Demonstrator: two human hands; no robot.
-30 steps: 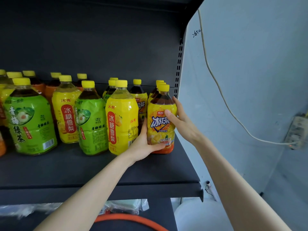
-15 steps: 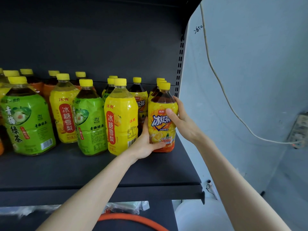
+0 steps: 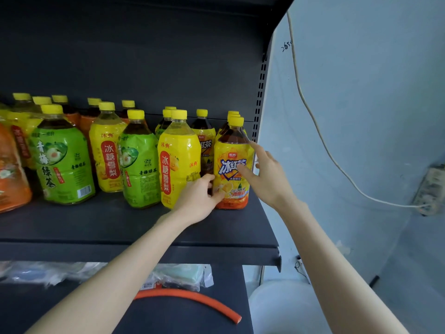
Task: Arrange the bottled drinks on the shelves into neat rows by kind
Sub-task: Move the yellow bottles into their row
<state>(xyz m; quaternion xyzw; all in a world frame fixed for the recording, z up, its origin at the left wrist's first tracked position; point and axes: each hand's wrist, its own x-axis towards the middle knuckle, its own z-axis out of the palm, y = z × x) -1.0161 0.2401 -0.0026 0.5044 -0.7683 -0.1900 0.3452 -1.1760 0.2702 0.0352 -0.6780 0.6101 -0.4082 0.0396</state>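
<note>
Head view: an iced black tea bottle [image 3: 232, 165] stands upright at the 3 o'clock end of the dark shelf [image 3: 120, 222], front of a file of like bottles. The left hand [image 3: 198, 198] grips its base from 7 o'clock, fingers curled round the side and thumb on the label. The right hand [image 3: 268, 175] lies at its 3 o'clock with fingers straight and spread, thumb against the label. At the bottle's 9 o'clock, just beside it, stands a yellow pear drink bottle [image 3: 179, 160], then a green tea bottle [image 3: 139, 162].
</note>
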